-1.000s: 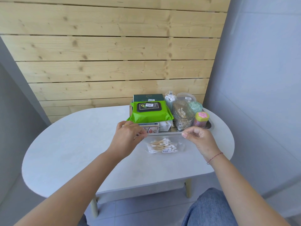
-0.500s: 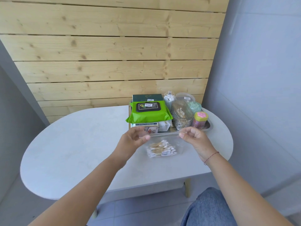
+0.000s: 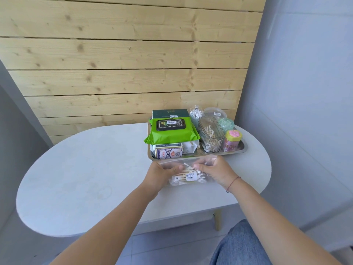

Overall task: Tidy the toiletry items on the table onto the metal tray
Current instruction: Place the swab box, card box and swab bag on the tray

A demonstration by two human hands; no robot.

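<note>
A clear plastic bag of cotton swabs lies on the white table just in front of the metal tray. My left hand grips the bag's left side, thumb on top. My right hand grips its right side, thumb pressing the swabs. The tray holds a green wet-wipe pack, a dark green box, a small printed box, a white packet, a clear swab container, a pink and yellow jar and more tubs behind.
The oval white table stands against a wooden slat wall. A grey wall rises close on the right. The tray sits at the table's far right. My knee in jeans is below the table's near edge.
Both hands dropped from the bag's top edge to its sides and came closer together around the swabs. The bag is folded down lower on the table.
</note>
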